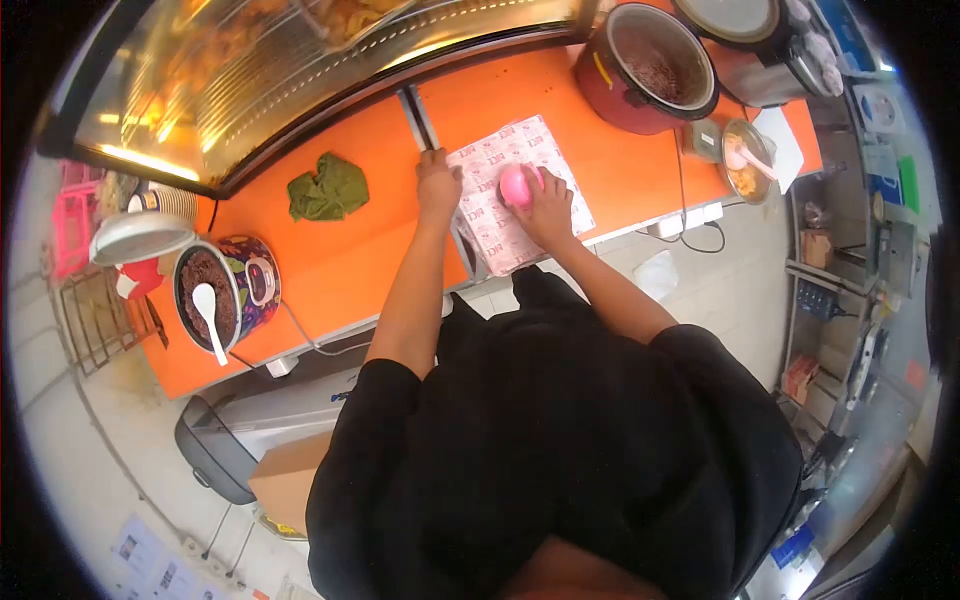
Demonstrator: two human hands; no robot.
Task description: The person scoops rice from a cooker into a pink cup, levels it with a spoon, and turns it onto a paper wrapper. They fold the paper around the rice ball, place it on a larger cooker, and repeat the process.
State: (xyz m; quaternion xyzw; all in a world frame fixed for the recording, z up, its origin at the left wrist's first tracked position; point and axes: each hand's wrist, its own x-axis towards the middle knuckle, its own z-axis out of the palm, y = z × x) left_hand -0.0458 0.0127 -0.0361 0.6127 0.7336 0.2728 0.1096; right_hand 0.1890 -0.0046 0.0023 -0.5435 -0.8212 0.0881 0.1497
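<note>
On a stack of printed pink-and-white paper sheets (490,150) sits a pink rounded, bowl-like thing (518,185), with a dark rim of something at its left side. My right hand (548,212) curls over it from the right, fingers closed round it. At the left edge of the paper, my left hand (438,185) lies by the metal strip (414,112) in the counter, its fingers stretched forward and apart from the thumb. No object shows in it.
The orange counter (330,270) carries a crumpled green cloth (328,188), a patterned cooker (262,262) of dark rice with a white spoon (207,308), and a red pot (620,95). A lit glass display case (250,90) borders the back. A metal bowl (762,190) stands right.
</note>
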